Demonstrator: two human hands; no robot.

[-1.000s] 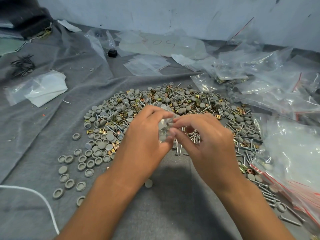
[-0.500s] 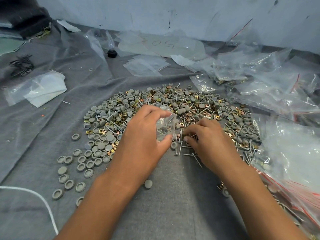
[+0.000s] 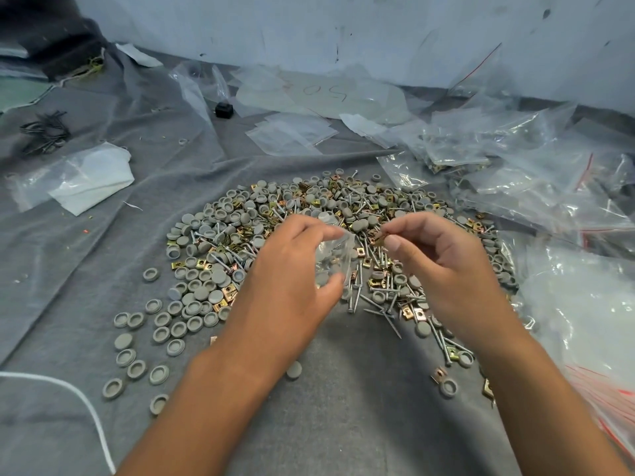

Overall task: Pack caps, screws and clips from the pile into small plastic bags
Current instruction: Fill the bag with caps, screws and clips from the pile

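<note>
A: Left hand [image 3: 292, 269]?
B: Fingers and thumb curled round a small clear bag [image 3: 335, 259], mouth turned toward 3 o'clock. A grey cap or two shows inside.

A: Right hand [image 3: 443, 269]?
B: Thumb and forefinger pinched together on a brass clip [image 3: 380, 239], held just beside the bag's mouth, not touching it. Other fingers curled loosely.

A: The pile [image 3: 309, 235]?
B: Spread under and beyond both hands on the grey cloth [image 3: 343, 407] covering the surface. Grey caps [image 3: 178, 324] thin out toward 8 o'clock, screws [image 3: 378, 305] lie thick below the right hand.

A: Around it?
B: Filled bags [image 3: 515, 173] heaped at 2 o'clock, flat empty ones [image 3: 292, 134] at 12, a white cord [image 3: 86, 403] at 8.
</note>
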